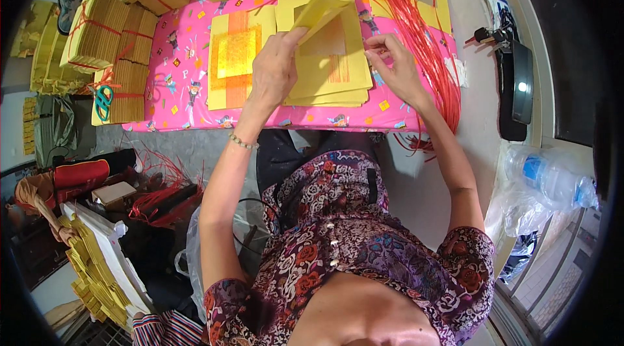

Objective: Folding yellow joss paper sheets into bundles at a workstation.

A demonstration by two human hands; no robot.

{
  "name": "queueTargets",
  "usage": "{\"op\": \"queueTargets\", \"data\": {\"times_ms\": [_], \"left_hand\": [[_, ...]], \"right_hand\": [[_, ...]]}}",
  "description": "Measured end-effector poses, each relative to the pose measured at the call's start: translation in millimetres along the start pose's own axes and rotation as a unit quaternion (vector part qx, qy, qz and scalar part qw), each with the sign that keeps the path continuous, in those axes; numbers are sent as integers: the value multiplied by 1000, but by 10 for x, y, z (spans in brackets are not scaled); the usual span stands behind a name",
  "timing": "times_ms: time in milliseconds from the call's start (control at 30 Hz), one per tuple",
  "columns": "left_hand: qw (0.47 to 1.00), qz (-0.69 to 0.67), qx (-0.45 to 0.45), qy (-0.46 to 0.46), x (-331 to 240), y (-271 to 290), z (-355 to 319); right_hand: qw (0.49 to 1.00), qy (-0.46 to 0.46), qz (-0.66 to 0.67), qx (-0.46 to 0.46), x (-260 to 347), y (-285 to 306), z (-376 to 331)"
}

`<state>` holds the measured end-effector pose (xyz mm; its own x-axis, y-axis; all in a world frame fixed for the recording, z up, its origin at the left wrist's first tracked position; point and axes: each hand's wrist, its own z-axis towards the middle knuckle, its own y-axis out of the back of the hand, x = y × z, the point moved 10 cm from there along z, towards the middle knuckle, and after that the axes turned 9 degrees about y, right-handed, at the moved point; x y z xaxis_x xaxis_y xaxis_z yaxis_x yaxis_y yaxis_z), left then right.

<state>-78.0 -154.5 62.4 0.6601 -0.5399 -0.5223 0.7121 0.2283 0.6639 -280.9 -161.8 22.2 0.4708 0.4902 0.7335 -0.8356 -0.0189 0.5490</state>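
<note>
My left hand [275, 68] pinches a folded piece of yellow paper [321, 12], raised at a slant over a stack of yellow paper sheets [315, 91]. The stack's top sheet carries a pale square and a patch of thin red print. To the right of the stack, my right hand [396, 68] hovers with fingers bent and apart, holding nothing that I can see. Left of the stack, close to my left wrist, lies yellow paper with a shiny gold square [235, 53] and an orange-red band.
Tied bundles of yellow paper [97, 27] line the pink patterned tablecloth's [175, 96] left side, with green-handled scissors [103, 103] by them. Long red strands [426, 34] trail over the right side. A plastic bottle [549, 177] lies by the window ledge.
</note>
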Motion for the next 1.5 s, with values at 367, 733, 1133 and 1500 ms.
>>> {"op": "queueTargets", "data": {"times_ms": [367,733,1133,1500], "left_hand": [[970,-144,-193,44,-33,727,-196],[883,-388,-120,234,609,266,-565],[867,-392,-167,259,632,267,-611],[887,-362,-158,238,542,294,-570]], "right_hand": [[923,46,352,-150,-87,95,618],[915,-24,384,-118,-157,-141,189],[918,27,373,-130,-19,-151,149],[934,40,329,-131,91,-106,68]]}}
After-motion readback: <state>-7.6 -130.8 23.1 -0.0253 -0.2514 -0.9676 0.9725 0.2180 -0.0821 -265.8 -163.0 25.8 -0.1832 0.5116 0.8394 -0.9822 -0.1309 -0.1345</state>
